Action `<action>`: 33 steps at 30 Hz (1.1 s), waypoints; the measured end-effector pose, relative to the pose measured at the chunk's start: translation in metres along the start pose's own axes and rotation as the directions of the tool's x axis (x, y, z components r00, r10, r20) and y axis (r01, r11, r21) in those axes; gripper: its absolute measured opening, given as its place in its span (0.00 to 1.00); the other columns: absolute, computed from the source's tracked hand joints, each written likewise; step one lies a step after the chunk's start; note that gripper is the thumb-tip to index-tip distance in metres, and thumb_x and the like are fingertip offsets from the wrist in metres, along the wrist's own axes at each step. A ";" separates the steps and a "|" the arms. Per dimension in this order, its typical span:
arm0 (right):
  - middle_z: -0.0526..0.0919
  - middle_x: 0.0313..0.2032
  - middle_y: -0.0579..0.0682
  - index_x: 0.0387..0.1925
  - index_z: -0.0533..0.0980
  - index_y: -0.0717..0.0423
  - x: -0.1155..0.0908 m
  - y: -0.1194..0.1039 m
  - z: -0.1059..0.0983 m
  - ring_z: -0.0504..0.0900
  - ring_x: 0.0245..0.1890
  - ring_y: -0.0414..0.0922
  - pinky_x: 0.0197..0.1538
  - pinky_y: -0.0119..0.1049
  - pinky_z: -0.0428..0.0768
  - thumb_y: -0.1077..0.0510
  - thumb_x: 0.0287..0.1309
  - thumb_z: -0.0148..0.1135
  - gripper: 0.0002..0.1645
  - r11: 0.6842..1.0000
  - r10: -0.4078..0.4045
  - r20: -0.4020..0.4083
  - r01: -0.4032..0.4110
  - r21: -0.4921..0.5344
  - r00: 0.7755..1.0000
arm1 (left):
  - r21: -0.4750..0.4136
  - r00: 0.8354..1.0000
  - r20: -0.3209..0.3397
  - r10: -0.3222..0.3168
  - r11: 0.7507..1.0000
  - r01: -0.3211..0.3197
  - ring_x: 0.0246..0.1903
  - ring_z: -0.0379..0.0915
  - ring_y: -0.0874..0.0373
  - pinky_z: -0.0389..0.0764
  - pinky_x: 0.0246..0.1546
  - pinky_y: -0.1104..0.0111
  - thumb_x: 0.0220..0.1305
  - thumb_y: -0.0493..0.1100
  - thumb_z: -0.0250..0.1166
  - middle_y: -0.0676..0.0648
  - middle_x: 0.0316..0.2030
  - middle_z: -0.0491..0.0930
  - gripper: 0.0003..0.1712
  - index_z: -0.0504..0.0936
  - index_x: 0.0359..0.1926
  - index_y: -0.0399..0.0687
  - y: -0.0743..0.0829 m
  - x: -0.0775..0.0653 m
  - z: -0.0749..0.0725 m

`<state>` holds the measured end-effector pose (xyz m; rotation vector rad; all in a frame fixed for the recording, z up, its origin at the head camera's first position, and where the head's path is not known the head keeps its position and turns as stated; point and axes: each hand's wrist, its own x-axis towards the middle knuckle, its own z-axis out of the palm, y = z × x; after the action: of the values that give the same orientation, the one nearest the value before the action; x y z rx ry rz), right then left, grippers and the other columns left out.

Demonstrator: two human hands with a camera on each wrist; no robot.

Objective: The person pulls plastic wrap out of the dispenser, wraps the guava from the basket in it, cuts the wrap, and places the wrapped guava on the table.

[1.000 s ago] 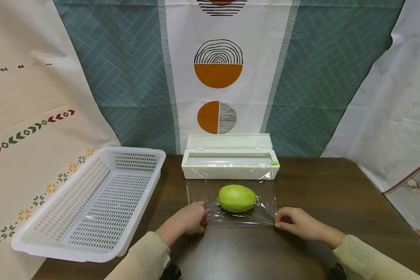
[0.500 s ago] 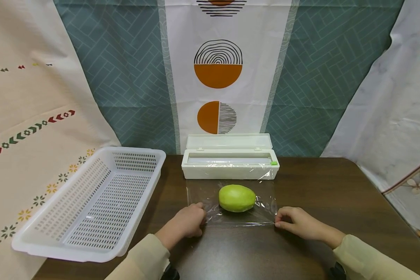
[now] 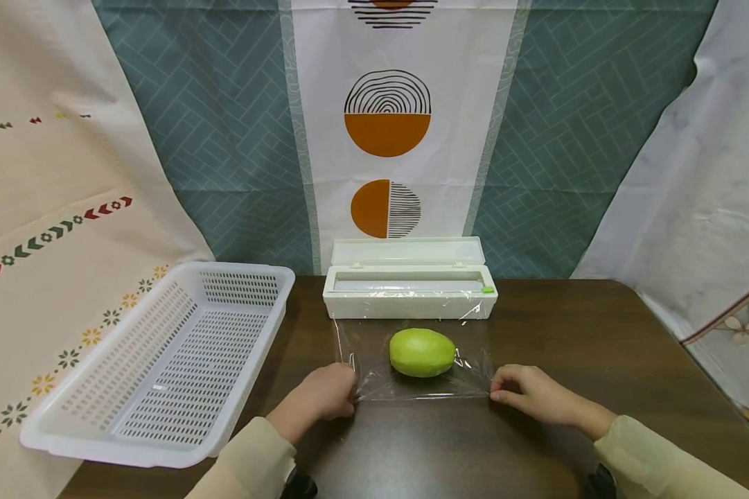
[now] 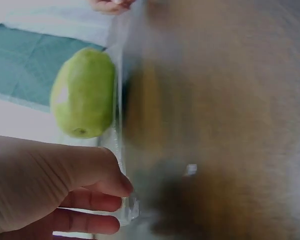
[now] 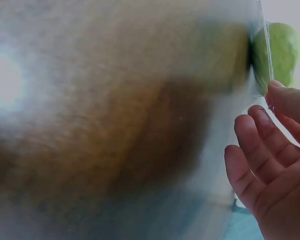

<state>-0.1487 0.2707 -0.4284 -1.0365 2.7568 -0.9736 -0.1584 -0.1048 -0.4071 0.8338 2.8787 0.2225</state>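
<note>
The dark counter (image 3: 574,346) carries everything here, and the white perforated basket (image 3: 118,454) stands on it at the left, untouched by the hands. At the back is the long white box (image 3: 349,305) with its lid raised. The clear plastic film (image 3: 411,389) comes from this box toward the person.

In this film is the main change: half a second ago its left side was more gathered, and now the near edge runs almost straight. The left hand (image 3: 324,395) has moved a little outward, to its own left, while the right hand (image 3: 530,395) keeps nearly the same place. In the left wrist view, the thumb and first finger seem to pinch the film's corner. The right thumb and first finger also pinch the edge; the other fingers (image 5: 250,132) are loosely bent and hold nothing.

The green fruit (image 3: 422,353) has not moved. It lies between the hands, in front of the box, and appears to rest on the film. In my judgement, the film is now better spread around it, with fewer creases.
</note>
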 end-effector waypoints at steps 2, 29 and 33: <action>0.76 0.29 0.34 0.28 0.75 0.43 0.002 -0.001 -0.002 0.72 0.31 0.27 0.33 0.28 0.74 0.55 0.58 0.63 0.05 1.000 0.000 -0.015 0.000 -0.007 1.000 | -0.018 1.000 0.002 -0.018 1.000 0.018 0.19 0.63 0.62 0.66 0.19 0.70 0.38 0.37 0.68 0.55 0.19 0.67 0.12 0.72 0.12 0.53 -0.002 0.000 -0.005; 0.78 0.49 0.52 0.56 0.72 0.59 0.051 -0.014 -0.006 0.77 0.45 0.46 0.45 0.43 0.78 0.38 0.48 0.68 0.41 0.940 0.233 -0.168 -0.266 -0.213 0.958 | -0.188 0.992 -0.070 -0.104 0.978 0.090 0.21 0.65 0.60 0.66 0.20 0.68 0.43 0.37 0.66 0.54 0.21 0.70 0.09 0.74 0.18 0.51 -0.011 0.015 -0.040; 0.71 0.61 0.53 0.66 0.62 0.54 0.064 -0.029 0.007 0.72 0.58 0.51 0.56 0.50 0.75 0.33 0.40 0.71 0.56 0.947 0.145 -0.140 -0.178 -0.269 0.979 | -0.201 0.992 -0.063 -0.107 0.975 0.092 0.22 0.65 0.60 0.67 0.21 0.68 0.45 0.37 0.66 0.54 0.21 0.70 0.08 0.74 0.19 0.50 -0.012 0.016 -0.039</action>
<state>-0.1800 0.2110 -0.4067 -0.7825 3.0868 -0.6565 -0.1848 -0.1101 -0.3727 0.6567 2.8938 0.5282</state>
